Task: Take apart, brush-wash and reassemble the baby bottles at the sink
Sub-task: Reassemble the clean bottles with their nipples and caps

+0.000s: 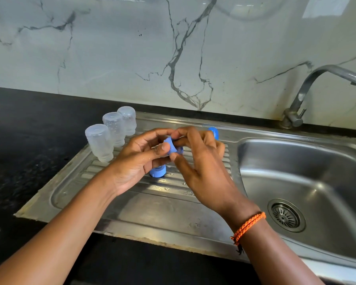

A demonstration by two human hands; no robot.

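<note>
My hands: left hand [140, 161] and right hand [195, 161] both pinch a blue collar [174, 148] above the drainboard [152, 202].
Collar: axis roughly level — pointing left-right.
Bottles [111, 134]: three, upside down, at the drainboard's far left.

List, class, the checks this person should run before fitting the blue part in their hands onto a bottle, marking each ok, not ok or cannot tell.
1. Blue part held by both the left hand and the right hand: ok.
2. Three clear bottles standing upside down on the drainboard: ok.
3. Bottles drained dry: cannot tell.
4. Spare blue ring within reach on the drainboard: ok.
5. Tap off: ok.
</note>
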